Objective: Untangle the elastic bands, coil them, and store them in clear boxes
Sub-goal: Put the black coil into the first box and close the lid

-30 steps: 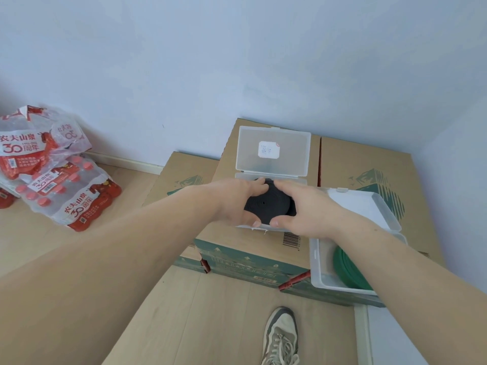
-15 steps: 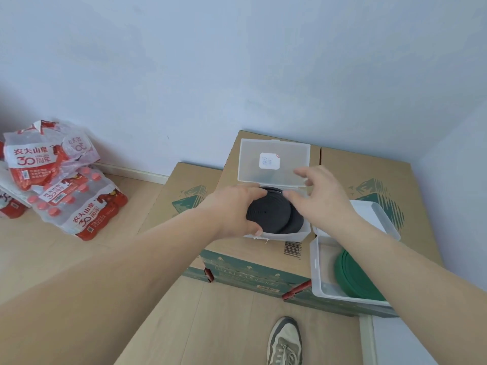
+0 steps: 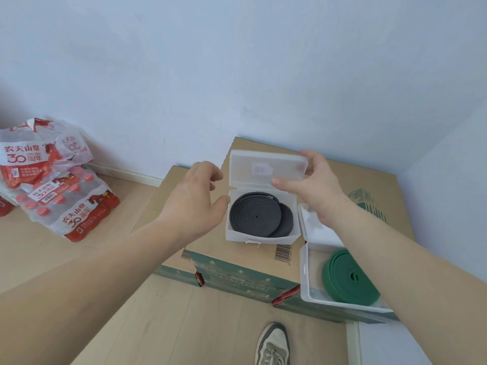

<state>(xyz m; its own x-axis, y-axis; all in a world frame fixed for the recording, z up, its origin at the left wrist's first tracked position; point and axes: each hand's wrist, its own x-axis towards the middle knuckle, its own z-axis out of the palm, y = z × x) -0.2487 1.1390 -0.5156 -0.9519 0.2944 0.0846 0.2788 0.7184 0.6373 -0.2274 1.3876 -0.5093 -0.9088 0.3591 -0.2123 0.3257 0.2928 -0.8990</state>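
Two black coils are lying flat and overlapping inside the clear box, which is sitting on the cardboard cartons straight ahead of the person. Its hinged lid is standing up at the far side, its long axis running left to right. The right hand is grasping the lid's right end, thumb at the lower edge and fingers at the top corner, so it is the nearer hand for swinging the lid forward and down over the coils. The left hand is hovering released and empty just beside the box's left wall; whether the thumb is touching it is unclear. A second open box holding a green coil is sitting nearer and to the right, under the right forearm.
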